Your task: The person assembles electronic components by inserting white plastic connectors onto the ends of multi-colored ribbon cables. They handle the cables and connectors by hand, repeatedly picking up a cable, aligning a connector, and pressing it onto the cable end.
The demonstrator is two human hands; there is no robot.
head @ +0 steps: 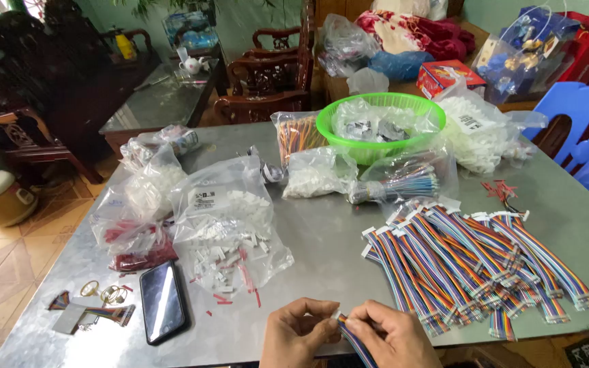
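Both hands pinched one ribbon cable point(354, 341): left hand point(299, 335) and right hand point(391, 334) closed on its connector end, just below-left of the cable pile point(472, 262); phone point(163, 301) further left.

One phone point(163, 300), one green basket point(328, 126)

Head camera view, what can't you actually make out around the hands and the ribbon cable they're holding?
- Ribbon cable: its lower length is cut off by the bottom edge of the head view.
- Its white end connector: mostly covered by the fingertips of the left hand and right hand, too small to judge.
- Both wrists: cut off by the bottom edge.
- Green basket contents: blurred behind crinkled clear bags.
- Phone screen: only glare.
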